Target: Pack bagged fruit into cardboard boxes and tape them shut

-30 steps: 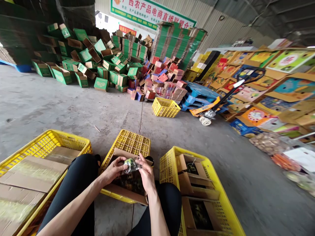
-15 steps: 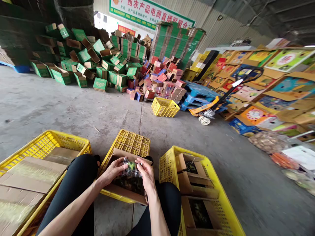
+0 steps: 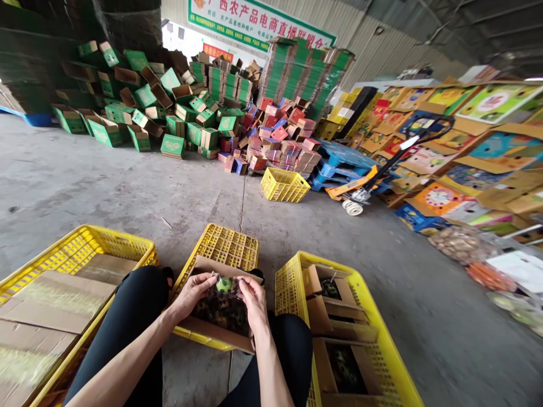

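My left hand (image 3: 195,293) and my right hand (image 3: 251,294) each pinch a side of a crinkled clear plastic wrapping (image 3: 232,286). A green, rounded, dark-spotted patch (image 3: 223,284) shows between them; I cannot tell whether it is a print or something wrapped. Beneath my hands stands an open cardboard box (image 3: 212,262), filled with dark, shiny, mottled contents (image 3: 223,315) whose kind is unclear. The box rests on an upturned yellow crate (image 3: 229,246) between my knees.
To the left, a yellow crate (image 3: 78,233) holds closed, taped cartons (image 3: 46,299). Another yellow crate (image 3: 384,322) on the right carries open cartons (image 3: 322,316) with dark contents. Farther off are a small yellow crate (image 3: 285,185), a pallet jack (image 3: 360,189) and heaped green boxes (image 3: 172,146).
The plastic between my hands has been drawn flatter and wider, and the green patch looks rounder. My hands stay over the box, still pinching.
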